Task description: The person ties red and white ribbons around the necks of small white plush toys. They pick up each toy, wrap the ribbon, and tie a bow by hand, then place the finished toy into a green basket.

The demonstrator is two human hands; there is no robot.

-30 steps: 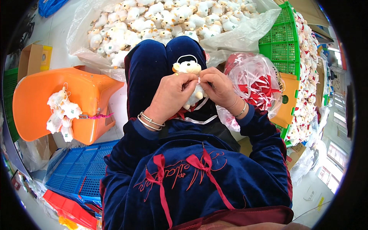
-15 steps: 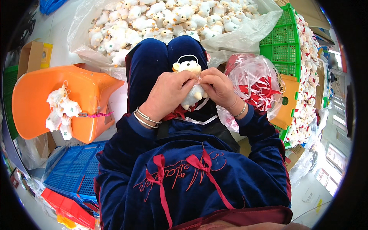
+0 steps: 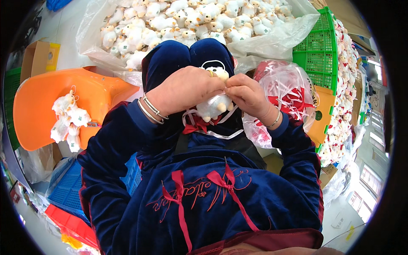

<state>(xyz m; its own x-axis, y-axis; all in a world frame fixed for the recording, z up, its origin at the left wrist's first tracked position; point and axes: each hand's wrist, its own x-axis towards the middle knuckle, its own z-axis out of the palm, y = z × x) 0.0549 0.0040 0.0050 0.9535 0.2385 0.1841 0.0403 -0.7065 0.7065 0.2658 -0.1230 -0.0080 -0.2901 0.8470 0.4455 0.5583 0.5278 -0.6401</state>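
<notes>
A small white plush animal [image 3: 213, 108] with pale feet lies on my lap, its head away from me and a white loop of cord [image 3: 213, 63] at the head. My left hand [image 3: 187, 88] is closed on its neck and covers part of the face. Closed in a pinch, my right hand [image 3: 250, 95] meets the left fingertips at the neck; what it pinches there is hidden. Red fabric [image 3: 196, 126] and a white ribbon [image 3: 225, 135] lie on my lap below the toy.
Beyond my knees, a clear plastic sheet [image 3: 272, 44] holds a heap of similar plush toys. At left, several toys [image 3: 70, 119] lie on an orange chair [image 3: 36, 102]. To the right are a bag of red and white ribbons [image 3: 293, 91] and a green crate [image 3: 314, 55]. Blue crates [image 3: 66, 187] stand lower left.
My left hand has turned over the toy's neck, its elbow swinging out to the left, and now hides more of the head. My right hand stays close beside it.
</notes>
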